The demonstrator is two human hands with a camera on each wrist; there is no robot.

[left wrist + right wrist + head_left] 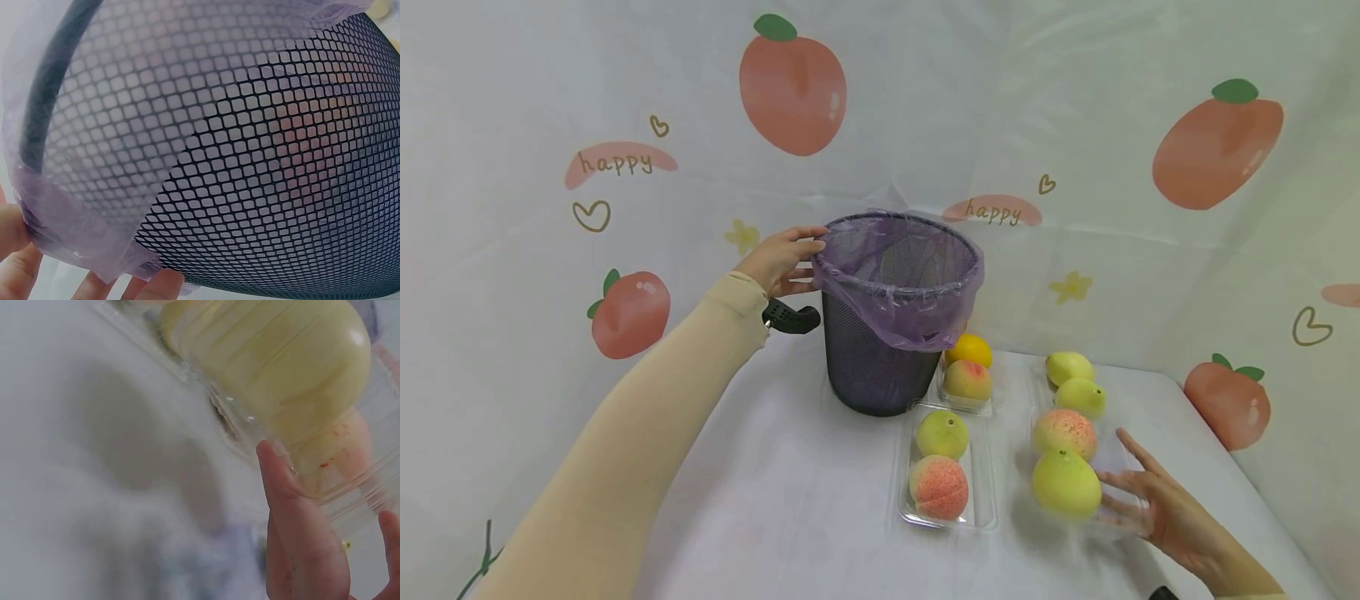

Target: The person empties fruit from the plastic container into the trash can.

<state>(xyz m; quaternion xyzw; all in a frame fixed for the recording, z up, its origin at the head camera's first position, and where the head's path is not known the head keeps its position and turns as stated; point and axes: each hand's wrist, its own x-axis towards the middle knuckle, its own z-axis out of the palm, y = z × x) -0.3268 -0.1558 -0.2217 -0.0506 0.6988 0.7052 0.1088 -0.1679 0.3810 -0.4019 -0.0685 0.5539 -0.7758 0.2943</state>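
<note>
My left hand (782, 262) touches the side of a black mesh wastebasket (880, 375) near its rim, fingers fairly straight. A purple plastic bag (917, 321) lines the basket and folds over the rim. In the left wrist view, the fingertips (165, 281) lie against the bag and mesh. My right hand (1180, 517) grips a clear plastic tray (1131, 500) by its side, raised off the table. It carries a yellow-green citrus fruit (1066, 485) and a speckled peach (1064, 433). From below, the right wrist view shows the citrus (300, 362) through the plastic.
Another clear tray (985, 508) holds a green citrus (942, 434) and a peach (938, 487). Behind it, an orange (968, 352) and another peach (967, 381) sit beside the wastebasket. Two yellow fruits (1080, 398) lie at the back right. A printed cloth (887, 100) hangs behind.
</note>
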